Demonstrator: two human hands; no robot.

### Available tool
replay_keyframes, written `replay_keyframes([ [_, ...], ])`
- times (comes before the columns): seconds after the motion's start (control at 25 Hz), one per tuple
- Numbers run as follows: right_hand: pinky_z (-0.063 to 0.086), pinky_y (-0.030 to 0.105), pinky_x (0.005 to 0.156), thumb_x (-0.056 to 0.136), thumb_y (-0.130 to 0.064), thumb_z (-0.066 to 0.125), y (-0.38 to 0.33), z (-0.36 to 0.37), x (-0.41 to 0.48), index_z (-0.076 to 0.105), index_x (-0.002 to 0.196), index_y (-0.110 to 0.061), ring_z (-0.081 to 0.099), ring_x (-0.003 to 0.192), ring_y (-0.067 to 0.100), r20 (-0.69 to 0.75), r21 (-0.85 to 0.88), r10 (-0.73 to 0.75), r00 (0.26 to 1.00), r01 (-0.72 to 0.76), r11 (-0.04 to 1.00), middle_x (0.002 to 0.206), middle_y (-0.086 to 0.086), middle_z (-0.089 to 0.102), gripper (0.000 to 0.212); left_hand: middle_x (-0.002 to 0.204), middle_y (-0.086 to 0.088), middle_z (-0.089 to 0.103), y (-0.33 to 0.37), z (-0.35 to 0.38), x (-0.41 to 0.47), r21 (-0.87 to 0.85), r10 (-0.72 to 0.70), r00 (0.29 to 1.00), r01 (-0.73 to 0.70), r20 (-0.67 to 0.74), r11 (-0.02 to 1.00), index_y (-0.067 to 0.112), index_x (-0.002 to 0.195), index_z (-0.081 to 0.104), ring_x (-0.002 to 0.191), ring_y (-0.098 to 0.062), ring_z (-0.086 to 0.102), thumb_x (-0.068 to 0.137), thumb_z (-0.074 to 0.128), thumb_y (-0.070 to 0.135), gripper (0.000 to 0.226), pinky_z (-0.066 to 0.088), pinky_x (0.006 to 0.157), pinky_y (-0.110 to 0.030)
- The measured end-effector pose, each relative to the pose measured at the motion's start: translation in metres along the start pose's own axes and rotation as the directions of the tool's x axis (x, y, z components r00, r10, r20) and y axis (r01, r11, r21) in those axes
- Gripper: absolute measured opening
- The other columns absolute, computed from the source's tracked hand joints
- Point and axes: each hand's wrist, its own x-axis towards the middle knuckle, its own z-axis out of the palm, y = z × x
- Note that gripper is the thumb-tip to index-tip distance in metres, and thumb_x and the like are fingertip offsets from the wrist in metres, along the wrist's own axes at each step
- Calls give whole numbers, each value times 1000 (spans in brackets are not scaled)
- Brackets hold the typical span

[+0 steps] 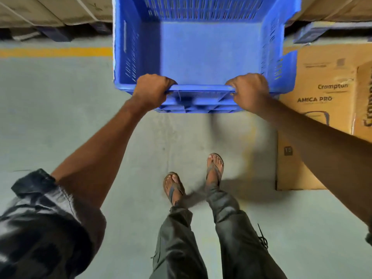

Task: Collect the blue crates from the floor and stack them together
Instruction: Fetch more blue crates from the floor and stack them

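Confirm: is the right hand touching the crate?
Touching. The head view shows the right hand wrapped over the near rim of the crate, fingers curled round the edge with no gap.

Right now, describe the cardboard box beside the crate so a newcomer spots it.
Find the blue slotted plastic crate held by the left hand and right hand. Right of it, on the grey floor, stands a brown cardboard box. Unlike the paler strapped cartons behind, it reads "Crompton AMICA PRO".

The blue crate (201, 47) is cut off by the top edge; the cardboard box (322, 109) by the right edge.
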Motion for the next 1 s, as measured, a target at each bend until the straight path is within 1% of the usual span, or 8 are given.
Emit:
replay_keyframes([
  [0.12,46,37,69,78,-12,65,-3,9,-3,69,92,-13,64,86,41,-26,-12,2,1000,-2,1000,86,17,69,15,90,-12,69,-9,5,0,13,45,999,-45,-11,999,26,112,69,88,-40,64,89,57,23,26,35,63,-35],
  [0.28,46,39,67,75,-10,64,-10,17,-6,67,91,-12,62,82,43,-32,-34,-2,999,1,999,84,19,68,17,88,-11,69,-16,8,-1,15,24,1000,-24,1,1000,26,110,70,86,-40,63,89,59,20,25,35,63,-35],
  [0.48,50,43,74,78,-11,67,0,9,10,72,102,-16,64,88,45,-11,-74,-30,1000,29,997,89,24,68,25,93,-14,69,-2,12,7,6,-26,999,26,26,1000,22,103,69,90,-40,62,94,59,28,15,43,69,-39],
  [0.6,51,45,75,79,-14,68,2,13,13,72,103,-16,63,87,47,-6,-88,-31,1000,30,996,89,25,67,25,91,-14,68,-3,20,7,-3,-37,999,37,-10,999,23,103,69,88,-40,62,93,59,27,15,42,68,-39],
  [0.72,51,44,73,79,-17,68,-4,24,5,72,102,-15,63,86,46,-27,-68,39,999,-40,997,88,23,67,23,88,-14,67,-6,25,2,-1,-30,1000,30,-8,1000,24,103,70,85,-40,61,92,59,26,15,38,65,-37],
  [0.84,51,43,75,79,-15,67,-4,25,3,72,104,-17,63,88,46,-18,-39,89,996,-90,995,90,22,68,25,86,-14,67,-4,25,6,-25,-22,1000,22,5,999,24,104,71,83,-39,60,91,61,24,17,44,67,-39],
  [0.92,51,44,78,79,-13,66,-5,23,4,72,105,-16,62,92,45,7,-27,92,996,-92,995,93,21,68,27,86,-14,67,-5,22,6,-37,-21,999,22,25,999,25,104,71,82,-39,60,91,62,25,16,45,67,-39],
  [1.0,49,44,85,77,-18,70,-9,22,5,69,110,-18,61,99,41,17,-10,99,995,-98,995,99,18,68,34,87,-13,68,-8,20,7,-41,-20,999,22,44,999,24,105,70,83,-38,61,90,64,29,17,47,69,-39],
])
